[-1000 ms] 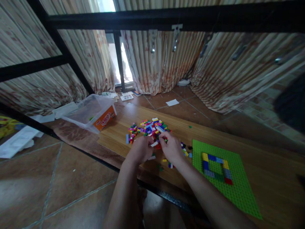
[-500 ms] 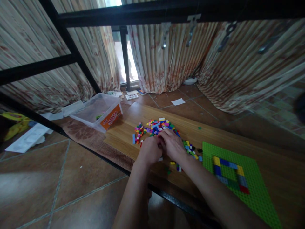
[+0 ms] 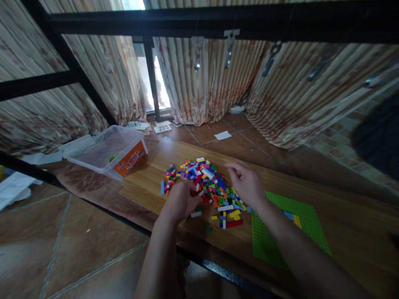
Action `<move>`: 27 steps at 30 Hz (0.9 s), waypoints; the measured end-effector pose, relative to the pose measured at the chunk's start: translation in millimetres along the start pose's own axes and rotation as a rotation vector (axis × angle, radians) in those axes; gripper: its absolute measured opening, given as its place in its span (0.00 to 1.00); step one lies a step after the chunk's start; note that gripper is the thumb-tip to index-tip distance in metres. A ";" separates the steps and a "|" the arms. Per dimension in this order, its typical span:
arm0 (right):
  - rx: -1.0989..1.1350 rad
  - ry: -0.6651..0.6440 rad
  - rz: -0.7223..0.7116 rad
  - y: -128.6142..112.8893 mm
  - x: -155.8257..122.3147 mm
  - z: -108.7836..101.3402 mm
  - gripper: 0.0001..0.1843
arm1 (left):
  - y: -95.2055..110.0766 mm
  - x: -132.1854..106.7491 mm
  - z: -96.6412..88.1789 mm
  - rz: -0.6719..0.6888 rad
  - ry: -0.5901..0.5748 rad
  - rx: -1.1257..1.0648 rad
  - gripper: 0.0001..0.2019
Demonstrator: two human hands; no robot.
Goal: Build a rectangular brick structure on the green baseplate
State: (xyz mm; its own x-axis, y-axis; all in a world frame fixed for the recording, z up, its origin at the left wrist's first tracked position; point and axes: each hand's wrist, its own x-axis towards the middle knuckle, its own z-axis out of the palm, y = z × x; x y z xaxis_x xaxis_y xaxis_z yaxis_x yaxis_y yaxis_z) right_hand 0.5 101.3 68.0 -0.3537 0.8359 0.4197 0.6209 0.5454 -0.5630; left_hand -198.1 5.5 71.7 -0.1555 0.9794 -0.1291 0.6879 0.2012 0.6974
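Observation:
My left hand (image 3: pixel 181 200) is at the near left edge of a heap of toy building bricks (image 3: pixel 208 174) on the wooden board. Its fingers curl down, and a small pale brick (image 3: pixel 201 193) shows at the fingertips; whether it is gripped is unclear. To the right of the heap, my right hand (image 3: pixel 248 182) is raised over the board with thumb and fingertips drawn together. Anything in that pinch is hidden. Under my right forearm lies a green baseplate (image 3: pixel 291 199), where parts of a brick outline, blue and yellow, peek out.
A clear plastic box (image 3: pixel 102 164) with an orange label stands at the board's (image 3: pixel 149 166) far left end. Black metal bars (image 3: pixel 187 25) cross above, with striped curtains (image 3: pixel 183 83) behind. Papers (image 3: pixel 222 135) lie on the tiled floor.
My hands were together over the heap and are now apart. The right has moved right, toward the baseplate, uncovering more bricks; its forearm now covers much of the brick outline. The view has shifted right.

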 end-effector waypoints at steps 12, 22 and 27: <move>-0.205 -0.083 0.249 76.6 16.8 -8.0 0.09 | -5.6 5.3 -20.9 -0.028 0.182 -0.196 0.14; 0.189 -0.181 0.192 12.7 -25.5 -22.7 0.11 | -23.7 0.8 -50.6 -0.440 0.387 0.136 0.19; -0.198 -0.206 0.249 28.2 -50.9 -48.0 0.14 | -49.9 3.4 -54.4 -0.536 0.271 0.270 0.26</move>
State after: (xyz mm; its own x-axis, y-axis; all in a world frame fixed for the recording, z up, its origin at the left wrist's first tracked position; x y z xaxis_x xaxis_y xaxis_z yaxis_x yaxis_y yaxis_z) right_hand 69.6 71.2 64.9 -0.2958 0.9472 0.1238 0.8219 0.3184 -0.4723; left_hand -271.6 -2.3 74.8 -0.6750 0.7095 -0.2023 0.6136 0.6922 0.3800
